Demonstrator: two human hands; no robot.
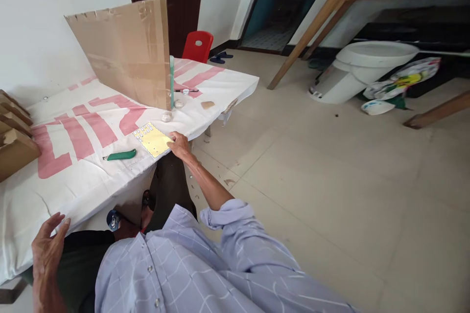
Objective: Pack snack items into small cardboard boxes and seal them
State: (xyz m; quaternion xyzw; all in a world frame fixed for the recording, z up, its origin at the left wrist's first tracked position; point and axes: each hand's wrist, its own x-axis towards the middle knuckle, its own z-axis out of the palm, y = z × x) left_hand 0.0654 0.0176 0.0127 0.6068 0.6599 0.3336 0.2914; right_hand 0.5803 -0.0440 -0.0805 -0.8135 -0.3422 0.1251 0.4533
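A flat yellow card (153, 141) with rows of small pale shapes along its far part lies near the front edge of the table. My right hand (179, 145) has its thumb and fingers closed on the card's right corner. Left of the card, a green utility knife (122, 155) rests on the cloth, its tip pointing left. My left hand (48, 242) is at the table's near edge at lower left, fingers apart and nothing in it. Two small pale lumps, one of them a round lump (166, 116), sit just beyond the card.
A large cardboard sheet (121, 54) stands upright on the white-and-red tablecloth (88, 132). Brown cardboard pieces (16, 149) are at far left, and a small brown scrap (207, 105) lies at right. Behind are a red chair (197, 48) and, farther right, a white bucket (352, 73).
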